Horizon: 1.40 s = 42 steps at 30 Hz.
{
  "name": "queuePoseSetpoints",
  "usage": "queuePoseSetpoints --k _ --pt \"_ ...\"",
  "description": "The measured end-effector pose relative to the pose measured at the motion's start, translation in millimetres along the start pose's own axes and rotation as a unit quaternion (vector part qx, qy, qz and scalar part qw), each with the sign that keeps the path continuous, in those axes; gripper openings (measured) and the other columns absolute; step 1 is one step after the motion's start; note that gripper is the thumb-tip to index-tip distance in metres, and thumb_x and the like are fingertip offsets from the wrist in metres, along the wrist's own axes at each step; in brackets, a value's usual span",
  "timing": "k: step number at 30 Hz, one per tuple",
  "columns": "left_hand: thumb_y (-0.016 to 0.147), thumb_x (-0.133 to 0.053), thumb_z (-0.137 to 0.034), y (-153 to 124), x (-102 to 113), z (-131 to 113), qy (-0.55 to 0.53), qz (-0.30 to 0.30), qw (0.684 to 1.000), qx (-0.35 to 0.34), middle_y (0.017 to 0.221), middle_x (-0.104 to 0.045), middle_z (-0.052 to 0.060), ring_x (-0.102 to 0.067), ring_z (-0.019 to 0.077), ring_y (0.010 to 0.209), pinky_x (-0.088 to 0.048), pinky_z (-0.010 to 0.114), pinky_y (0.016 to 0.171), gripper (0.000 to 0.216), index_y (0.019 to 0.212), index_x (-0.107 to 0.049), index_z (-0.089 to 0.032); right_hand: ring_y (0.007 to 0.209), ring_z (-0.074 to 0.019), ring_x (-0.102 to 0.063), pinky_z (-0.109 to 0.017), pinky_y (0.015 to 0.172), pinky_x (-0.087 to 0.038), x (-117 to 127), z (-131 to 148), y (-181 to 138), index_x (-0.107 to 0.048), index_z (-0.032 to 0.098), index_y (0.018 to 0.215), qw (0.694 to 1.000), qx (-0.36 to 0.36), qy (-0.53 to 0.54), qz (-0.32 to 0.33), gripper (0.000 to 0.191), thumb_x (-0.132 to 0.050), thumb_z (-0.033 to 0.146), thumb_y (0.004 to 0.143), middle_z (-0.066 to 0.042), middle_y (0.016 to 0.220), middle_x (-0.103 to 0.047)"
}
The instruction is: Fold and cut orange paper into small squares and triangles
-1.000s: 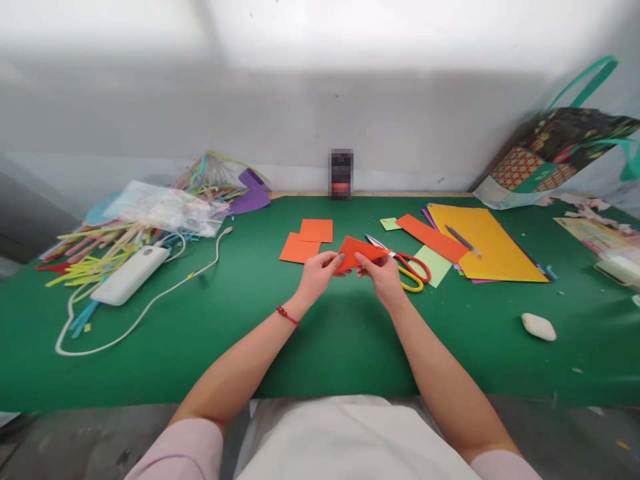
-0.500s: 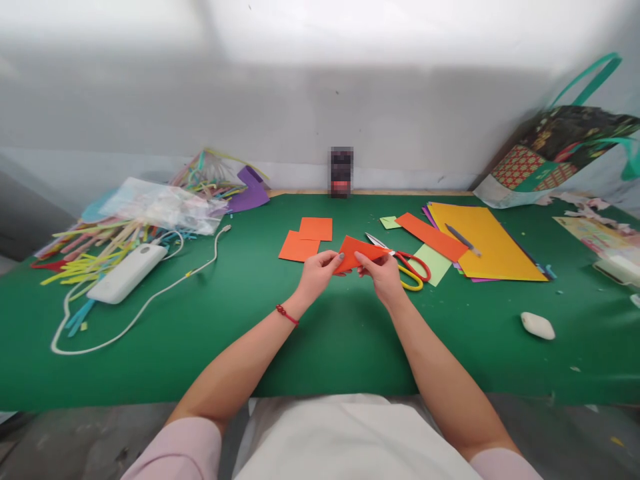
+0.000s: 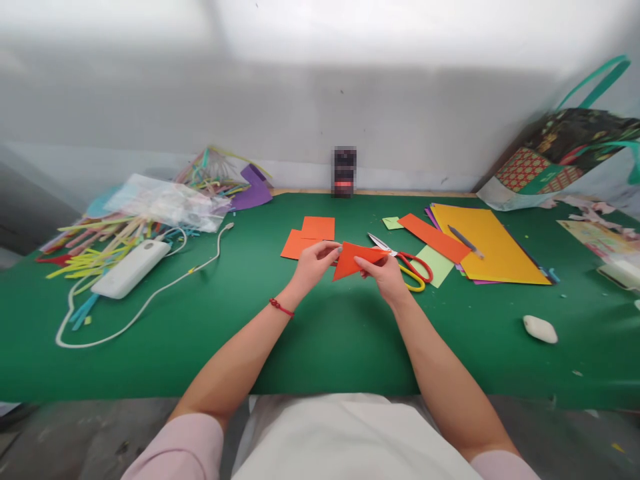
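A folded piece of orange paper, roughly triangular, is held above the green table. My right hand pinches its right part, with the thumb on the near face. At the paper's upper left edge, the fingertips of my left hand are closed together; part of their contact is hidden. Scissors with red and yellow handles lie just beyond my right hand, blades partly apart. Two orange paper squares, one overlapping the other, rest behind my left hand.
An orange strip and light green paper lie beside yellow sheets with a pen. A white power bank with cable and a heap of colourful strips are left. A white case and a bag are right.
The orange paper has tilted so that its left corner points down toward me. My left fingers have shifted back to its edge, uncovering its left part. The right hand still pinches it.
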<state>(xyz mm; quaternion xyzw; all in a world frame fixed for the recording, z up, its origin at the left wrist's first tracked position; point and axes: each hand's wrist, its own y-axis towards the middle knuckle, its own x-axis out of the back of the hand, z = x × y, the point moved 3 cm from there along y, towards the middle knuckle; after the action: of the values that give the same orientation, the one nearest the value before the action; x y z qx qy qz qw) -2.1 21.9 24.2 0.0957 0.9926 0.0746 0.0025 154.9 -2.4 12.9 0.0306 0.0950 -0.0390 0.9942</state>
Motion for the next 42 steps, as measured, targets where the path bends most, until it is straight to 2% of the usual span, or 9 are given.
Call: queuePoseSetpoints --k 4,11,30,36,42 --pt "0.063 -0.069 -0.045 1.4 1.1 2.1 -0.013 -0.010 1.000 0.013 0.078 -0.067 0.005 -0.061 0.0152 0.072 -0.053 0.027 0.061 0.035 0.081 -0.065 -0.016 0.044 -0.0088 -0.048 -0.024 0.045 -0.040 -3.5 2.5 -2.6 -0.055 0.018 0.064 1.000 0.005 -0.006 0.019 0.031 -0.078 0.036 0.056 0.005 0.055 -0.055" --pt "0.064 -0.068 -0.045 0.9 -0.3 1.6 -0.002 0.003 1.000 0.010 0.070 -0.064 0.002 -0.059 0.0137 0.066 -0.051 0.026 0.060 0.030 0.072 -0.064 -0.017 0.046 -0.0088 -0.048 -0.024 0.046 -0.041 -4.3 1.8 -3.7 -0.057 0.017 0.065 0.998 0.008 -0.031 0.053 0.029 -0.076 0.037 0.059 0.005 0.055 -0.053" --pt "0.067 -0.066 -0.043 -0.4 -0.6 -1.0 0.025 -0.012 0.999 -0.032 0.063 -0.059 0.000 -0.053 0.0120 0.060 -0.047 0.026 0.059 0.026 0.066 -0.061 -0.017 0.046 -0.0087 -0.048 -0.025 0.046 -0.043 -4.7 1.5 -4.0 -0.059 0.017 0.065 0.998 -0.001 -0.035 0.049 0.030 -0.077 0.039 0.057 0.004 0.057 -0.054" --pt "0.067 -0.066 -0.042 -0.1 1.1 -1.5 0.019 -0.026 0.999 -0.026 0.064 -0.059 0.001 -0.054 0.0127 0.061 -0.046 0.026 0.058 0.025 0.067 -0.062 -0.017 0.061 -0.0132 -0.058 -0.025 0.051 -0.049 -4.7 2.7 -4.6 -0.063 0.018 0.074 0.999 -0.014 -0.012 0.051 0.030 -0.073 0.044 0.062 0.000 0.071 -0.062" --pt "0.068 -0.065 -0.038 1.7 3.0 -0.2 0.034 -0.035 0.998 -0.035 0.062 -0.058 0.000 -0.052 0.0119 0.060 -0.044 0.025 0.056 0.022 0.065 -0.060 -0.017 0.050 -0.0121 -0.058 -0.024 0.049 -0.048 -2.1 2.9 -2.3 -0.058 0.017 0.066 0.999 -0.018 -0.018 0.022 0.033 -0.074 0.045 0.062 0.001 0.059 -0.062"
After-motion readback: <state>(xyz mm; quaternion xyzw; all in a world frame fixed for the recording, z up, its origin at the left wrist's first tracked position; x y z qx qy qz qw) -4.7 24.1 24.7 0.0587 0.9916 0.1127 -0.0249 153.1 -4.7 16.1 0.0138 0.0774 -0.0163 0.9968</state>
